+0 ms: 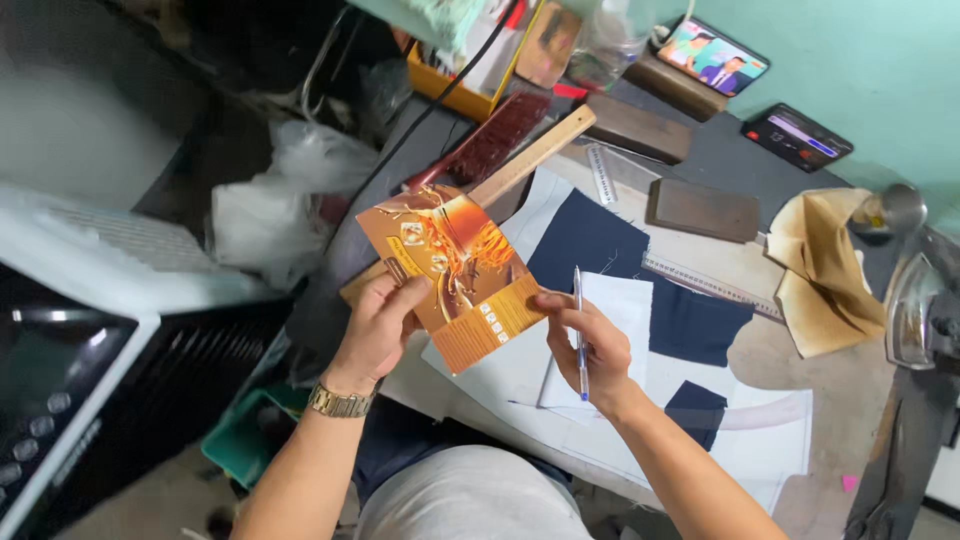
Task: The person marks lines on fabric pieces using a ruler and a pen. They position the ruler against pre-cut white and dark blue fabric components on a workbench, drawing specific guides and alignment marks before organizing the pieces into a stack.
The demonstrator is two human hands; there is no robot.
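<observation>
The left hand [380, 322], a gold-coloured wristwatch [340, 402] on its wrist, grips the lower left edge of an orange printed card [455, 270], its fingers closed on the card with the thumb on the printed face; the card is held tilted in the air at the centre of the frame, above the table [840, 385]; the right hand [590, 345] pinches the card's lower right corner between thumb and forefinger, and its other fingers are curled round a blue pen [580, 335] that stands nearly upright across the palm; just below and to the right of the hands, pieces of navy cloth [590, 240] and white cloth [625, 310] lie overlapping on white paper patterns [770, 440] on the table; a clear ruler [700, 278] lies slantwise along the upper edge of the navy cloth; a long wooden ruler [535, 155] and a red-bristled brush [490, 140] lie behind the card toward the upper middle of the frame; two dark blocks [700, 208] lie near the upper right, with a phone [712, 55] showing a bright screen propped at the top edge; a tan cloth [820, 265] and a metal iron [920, 310] sit at the right edge; a black and white appliance [70, 400] fills the lower left.
</observation>
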